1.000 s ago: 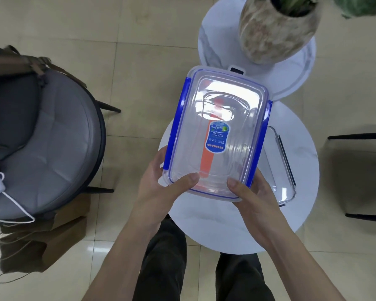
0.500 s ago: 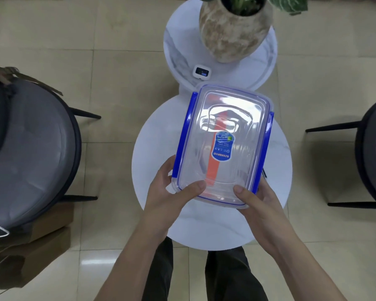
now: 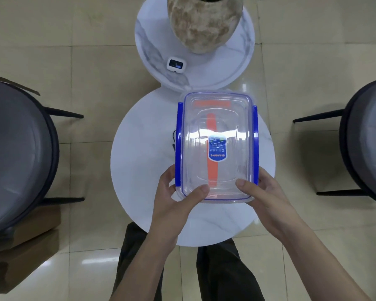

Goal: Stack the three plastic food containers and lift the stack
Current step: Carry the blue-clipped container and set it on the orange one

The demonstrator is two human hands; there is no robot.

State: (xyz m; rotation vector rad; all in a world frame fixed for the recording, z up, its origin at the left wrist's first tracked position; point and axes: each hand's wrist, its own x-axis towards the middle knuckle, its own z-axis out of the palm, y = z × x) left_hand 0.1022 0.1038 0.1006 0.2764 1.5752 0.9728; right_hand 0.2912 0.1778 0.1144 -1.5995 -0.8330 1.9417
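Observation:
A clear plastic food container [image 3: 217, 131] with blue side clips, a blue label and an orange band seen through it is held over the round white table [image 3: 143, 153]. My left hand [image 3: 178, 198] grips its near left corner, thumb on the lid. My right hand [image 3: 263, 196] grips the near right corner the same way. More clear plastic shows beneath the top container, but I cannot tell how many containers lie under it. A dark edge [image 3: 173, 140] peeks out at its left side.
A second, marbled round table [image 3: 152, 46] behind carries a large mottled vase [image 3: 204, 22] and a small white device [image 3: 176, 65]. Grey cushioned chairs stand at left [image 3: 15, 153] and right [image 3: 369, 135]. A brown paper bag [image 3: 30, 231] lies on the tiled floor.
The container has come level and squarer over the table's middle, held lower. The view has shifted so both chairs show; both hands kept their grip.

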